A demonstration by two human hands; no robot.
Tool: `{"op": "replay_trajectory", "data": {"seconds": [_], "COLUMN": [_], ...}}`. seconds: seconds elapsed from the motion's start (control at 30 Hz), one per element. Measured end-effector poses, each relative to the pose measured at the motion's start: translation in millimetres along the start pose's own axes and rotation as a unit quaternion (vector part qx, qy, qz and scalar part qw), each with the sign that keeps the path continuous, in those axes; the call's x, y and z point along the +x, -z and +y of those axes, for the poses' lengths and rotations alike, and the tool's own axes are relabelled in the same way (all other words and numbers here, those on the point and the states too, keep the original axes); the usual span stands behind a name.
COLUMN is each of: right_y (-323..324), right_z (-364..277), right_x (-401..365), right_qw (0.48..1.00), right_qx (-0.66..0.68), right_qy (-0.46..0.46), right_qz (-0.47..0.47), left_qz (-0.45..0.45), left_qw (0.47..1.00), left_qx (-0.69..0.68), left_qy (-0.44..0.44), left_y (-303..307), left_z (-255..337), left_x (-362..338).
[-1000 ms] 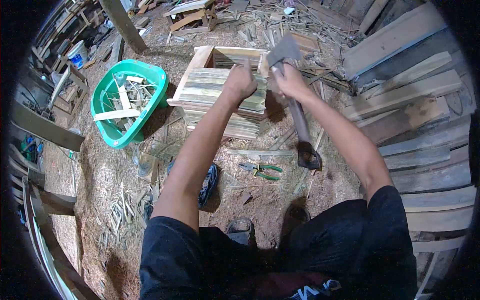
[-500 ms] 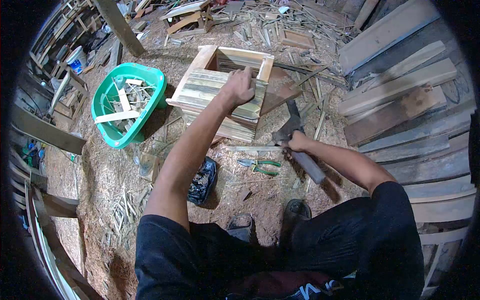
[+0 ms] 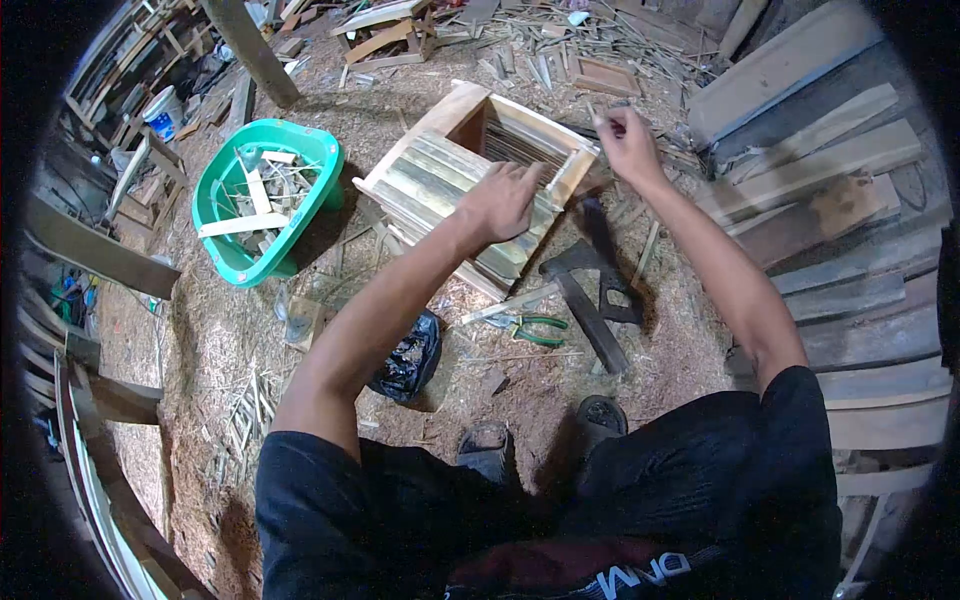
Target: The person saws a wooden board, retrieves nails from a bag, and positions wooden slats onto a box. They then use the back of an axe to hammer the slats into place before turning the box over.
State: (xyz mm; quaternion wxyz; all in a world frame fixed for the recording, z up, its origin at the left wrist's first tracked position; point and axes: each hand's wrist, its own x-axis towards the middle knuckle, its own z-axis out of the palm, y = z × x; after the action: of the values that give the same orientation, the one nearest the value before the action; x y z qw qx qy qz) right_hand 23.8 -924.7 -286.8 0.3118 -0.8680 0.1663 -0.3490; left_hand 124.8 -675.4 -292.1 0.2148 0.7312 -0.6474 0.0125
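My left hand (image 3: 500, 203) lies across the slatted side of a wooden box frame (image 3: 425, 170), its fingers spread over the pale slats near the open part. My right hand (image 3: 628, 145) is raised beyond the box's right corner. Its fingers are curled, with a small pale tip at the fingertips that I cannot make out. On the ground below the box lies a dark tool (image 3: 590, 318) with a long straight handle and a broad head. A dark looped handle (image 3: 620, 300), like a handsaw's, is beside it. Green-handled pliers (image 3: 540, 330) and a thin wood strip (image 3: 512, 303) lie nearby.
A green tub (image 3: 265, 270) with wood offcuts stands left of the box. A black plastic bag (image 3: 412, 360) sits near my feet. Boards (image 3: 850, 290) line the right side, and a wooden post (image 3: 250, 50) rises at the back left. Shavings cover the floor.
My right hand has let go of the dark tool and moved up past the box's right corner. The box appears turned slightly, with my left hand still on its slats.
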Motion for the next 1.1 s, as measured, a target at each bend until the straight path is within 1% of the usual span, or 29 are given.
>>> {"op": "replay_trajectory", "data": {"seconds": [0.03,0.1,0.13,0.17,0.2,0.23,0.27,0.3,0.33,0.4,0.43,0.53,0.6,0.63,0.67,0.7,0.73,0.77,0.8,0.83,0.87,0.9,0.93,1.0,1.03,1.1], "right_y": [-6,-18,-24,-34,-36,-35,-33,-23,-28,-36,-40,-40,-34,-32,-27,-19,-10,-9,-3,3,9,12,14,15,17,23], "right_z": [-8,-25,-28,-20,-22,-31,-40,-58,-53,-30,-25,-22,-17,-13,-14,-16,-17,-3,-2,-2,-2,2,3,3,-5,-21], "right_x": [6,8,10,12,13,14,16,20,23,32,30,32,25,20,14,7,4,0,-4,-12,-16,-22,-27,-38,-42,-43], "right_qw": [1.0,0.99,0.979,0.981,0.977,0.972,0.966,0.96,0.96,0.952,0.956,0.947,0.961,0.967,0.968,0.967,0.965,0.969,0.968,0.967,0.965,0.969,0.977,0.989,0.985,0.977], "right_qx": [-0.009,-0.112,-0.164,-0.127,-0.145,-0.163,-0.181,-0.158,-0.12,-0.046,-0.08,-0.145,-0.111,-0.094,-0.094,-0.096,-0.099,-0.098,-0.122,-0.147,-0.171,-0.151,-0.13,-0.085,-0.103,-0.142], "right_qy": [0.01,0.017,0.021,0.01,0.008,0.007,0.007,-0.012,0.019,0.078,0.103,0.067,0.079,0.084,0.05,0.016,-0.018,-0.01,-0.016,-0.024,-0.029,-0.044,-0.03,-0.002,-0.026,-0.07], "right_qz": [-0.018,-0.087,-0.121,-0.147,-0.159,-0.172,-0.186,-0.229,-0.253,-0.293,-0.262,-0.278,-0.242,-0.222,-0.229,-0.236,-0.242,-0.227,-0.217,-0.207,-0.195,-0.189,-0.167,-0.124,-0.133,-0.144], "left_qz": [-0.005,-0.017,-0.094,-0.045,0.004,-0.033,-0.002,-0.015,-0.03,0.024,0.052,0.101,0.204,0.23,0.262,0.308,0.349,0.341,0.379,0.403,0.383,0.349,0.305,0.165,0.221,0.2], "left_qw": [1.0,0.998,0.991,0.995,0.996,0.992,0.991,0.993,0.994,0.996,0.996,0.995,0.978,0.973,0.964,0.948,0.924,0.92,0.884,0.857,0.833,0.789,0.724,0.69,0.684,0.666], "left_qx": [0.018,0.051,0.085,0.089,0.092,0.12,0.132,0.119,0.106,0.085,0.076,0.015,0.044,0.007,0.027,0.068,0.106,0.069,0.056,0.055,-0.082,-0.216,-0.343,-0.492,-0.47,-0.518], "left_qy": [0.005,0.012,0.05,0.024,-0.002,0.012,-0.009,0.001,0.009,0.004,0.0,-0.001,-0.027,-0.012,0.046,0.049,0.115,0.179,0.268,0.316,0.39,0.457,0.515,0.505,0.511,0.499], "left_y": [3,7,18,13,8,9,7,12,18,11,6,8,26,42,58,68,72,78,74,67,57,53,49,36,26,37], "left_z": [5,18,32,36,39,46,50,56,62,58,53,32,10,-2,-10,-28,-43,-60,-67,-76,-83,-73,-62,-34,-26,-16], "left_x": [-2,-4,-4,-12,-21,-25,-32,-36,-38,-42,-44,-44,-47,-47,-52,-56,-62,-68,-73,-78,-75,-77,-82,-79,-73,-71]}}
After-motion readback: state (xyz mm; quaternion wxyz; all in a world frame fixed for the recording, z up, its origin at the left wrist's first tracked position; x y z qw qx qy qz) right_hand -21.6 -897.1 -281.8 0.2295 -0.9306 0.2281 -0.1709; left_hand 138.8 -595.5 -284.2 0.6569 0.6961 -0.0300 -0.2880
